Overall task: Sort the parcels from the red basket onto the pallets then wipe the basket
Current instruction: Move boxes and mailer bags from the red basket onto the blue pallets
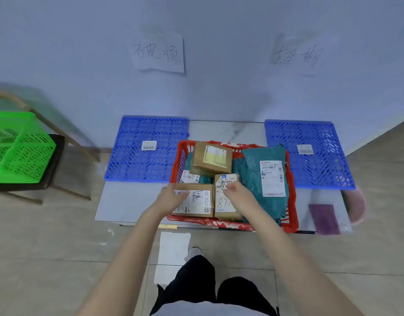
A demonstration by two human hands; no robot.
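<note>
sorting barely begun: the red basket (292, 206), full of parcels, sits at the tabletop's near edge. left hand (171, 197) lies on the flat box (196, 210), grip unclear. right hand (236, 192) pinches the small box (226, 208). next, probably: lift one, read its label, pick a blue pallet (137, 165).

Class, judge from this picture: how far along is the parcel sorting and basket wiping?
Done: nothing yet; the left pallet and right pallet hold only labels. In hand: the left hand rests on the near-left box, the right hand pinches the small box, both in the red basket. Left: all parcels, then wiping; a purple cloth lies nearby.
</note>
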